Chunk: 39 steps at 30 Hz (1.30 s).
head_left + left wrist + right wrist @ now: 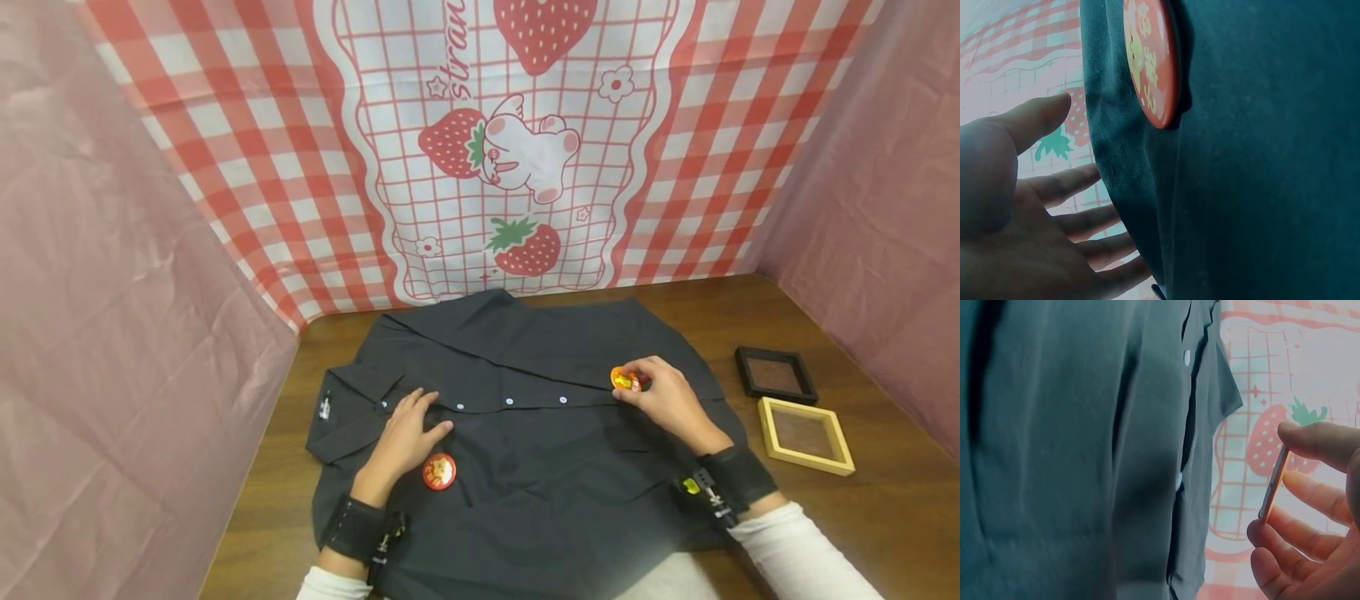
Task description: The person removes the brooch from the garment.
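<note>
A dark grey button-up shirt lies spread on the table with its collar toward the left. My left hand rests on it near the collar and button placket, fingers fairly straight and holding nothing. Just below that hand, a round red badge sits on the shirt; the left wrist view shows the red badge with yellow lettering. My right hand pinches a round orange badge above the shirt's far right part. Edge-on in the right wrist view, the orange badge is between thumb and fingers.
On the wooden table at the right stand a black frame and a pale yellow frame, close together. A red-checked strawberry cloth hangs behind, and pink cloth closes the left side.
</note>
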Each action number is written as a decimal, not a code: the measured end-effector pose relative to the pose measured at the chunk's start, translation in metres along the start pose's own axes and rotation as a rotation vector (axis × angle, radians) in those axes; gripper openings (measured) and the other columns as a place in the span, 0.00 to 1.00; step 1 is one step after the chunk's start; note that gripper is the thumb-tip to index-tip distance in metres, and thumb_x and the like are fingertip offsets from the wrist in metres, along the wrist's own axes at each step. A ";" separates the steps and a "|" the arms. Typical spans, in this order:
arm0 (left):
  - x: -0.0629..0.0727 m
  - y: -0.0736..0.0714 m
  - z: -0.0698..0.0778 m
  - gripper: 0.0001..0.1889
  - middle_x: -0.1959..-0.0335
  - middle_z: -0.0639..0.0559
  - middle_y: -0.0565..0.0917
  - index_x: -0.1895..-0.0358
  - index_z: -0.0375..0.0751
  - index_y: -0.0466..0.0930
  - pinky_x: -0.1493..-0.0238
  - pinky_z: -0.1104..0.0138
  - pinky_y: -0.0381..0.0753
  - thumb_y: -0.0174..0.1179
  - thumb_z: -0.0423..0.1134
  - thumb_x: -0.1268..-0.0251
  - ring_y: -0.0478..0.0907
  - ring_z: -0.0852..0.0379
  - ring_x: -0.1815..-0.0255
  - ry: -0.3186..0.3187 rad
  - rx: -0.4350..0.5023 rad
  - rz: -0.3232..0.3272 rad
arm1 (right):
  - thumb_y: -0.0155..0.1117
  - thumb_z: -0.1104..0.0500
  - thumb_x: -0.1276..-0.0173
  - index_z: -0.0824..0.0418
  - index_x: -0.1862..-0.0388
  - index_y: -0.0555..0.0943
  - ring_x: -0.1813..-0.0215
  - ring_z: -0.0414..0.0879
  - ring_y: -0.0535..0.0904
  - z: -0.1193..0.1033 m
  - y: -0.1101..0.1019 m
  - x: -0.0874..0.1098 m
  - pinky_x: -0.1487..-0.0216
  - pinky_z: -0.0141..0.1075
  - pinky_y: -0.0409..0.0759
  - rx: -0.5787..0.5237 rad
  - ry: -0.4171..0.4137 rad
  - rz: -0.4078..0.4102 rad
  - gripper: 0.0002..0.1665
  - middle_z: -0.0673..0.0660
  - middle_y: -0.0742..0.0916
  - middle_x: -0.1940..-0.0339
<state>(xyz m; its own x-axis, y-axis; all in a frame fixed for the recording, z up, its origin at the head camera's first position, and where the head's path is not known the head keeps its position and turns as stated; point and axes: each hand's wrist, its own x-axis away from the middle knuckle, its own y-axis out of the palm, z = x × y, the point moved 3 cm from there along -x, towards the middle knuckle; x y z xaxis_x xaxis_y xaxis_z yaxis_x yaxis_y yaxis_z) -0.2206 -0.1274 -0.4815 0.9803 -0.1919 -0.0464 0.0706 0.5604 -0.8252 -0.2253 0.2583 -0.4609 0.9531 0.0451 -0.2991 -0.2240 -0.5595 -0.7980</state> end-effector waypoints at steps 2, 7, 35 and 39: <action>0.000 0.001 0.000 0.29 0.29 0.33 0.66 0.34 0.38 0.71 0.31 0.39 0.61 0.63 0.46 0.37 0.61 0.33 0.27 0.002 -0.001 0.002 | 0.77 0.57 0.47 0.67 0.54 0.83 0.59 0.56 0.78 0.002 -0.002 0.000 0.61 0.43 0.73 0.008 0.005 -0.006 0.24 0.66 0.84 0.56; 0.000 0.000 -0.001 0.29 0.28 0.33 0.65 0.34 0.38 0.71 0.31 0.39 0.61 0.63 0.45 0.36 0.60 0.34 0.27 -0.003 -0.001 0.000 | 0.77 0.57 0.47 0.68 0.54 0.83 0.59 0.57 0.79 0.005 -0.006 0.001 0.61 0.44 0.74 0.010 0.012 -0.001 0.24 0.66 0.83 0.56; 0.001 -0.001 -0.006 0.28 0.28 0.37 0.67 0.34 0.39 0.72 0.30 0.38 0.58 0.61 0.46 0.35 0.57 0.36 0.24 -0.034 -0.038 -0.030 | 0.77 0.58 0.47 0.70 0.56 0.82 0.62 0.58 0.79 0.034 -0.032 0.011 0.65 0.41 0.72 0.049 0.046 0.030 0.23 0.68 0.83 0.60; 0.000 -0.001 -0.006 0.28 0.28 0.37 0.66 0.34 0.40 0.72 0.30 0.38 0.57 0.61 0.47 0.35 0.57 0.35 0.24 -0.036 -0.044 -0.041 | 0.77 0.59 0.48 0.70 0.56 0.82 0.63 0.57 0.78 0.038 -0.036 0.012 0.66 0.39 0.72 0.049 0.050 0.047 0.23 0.67 0.83 0.62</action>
<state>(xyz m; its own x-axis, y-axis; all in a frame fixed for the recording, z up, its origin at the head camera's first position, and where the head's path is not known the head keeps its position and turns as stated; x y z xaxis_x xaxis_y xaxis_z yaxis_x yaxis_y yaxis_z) -0.2213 -0.1326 -0.4837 0.9829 -0.1842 0.0078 0.1035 0.5165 -0.8500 -0.2135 0.3102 -0.4558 0.9501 -0.0221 -0.3111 -0.2769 -0.5187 -0.8089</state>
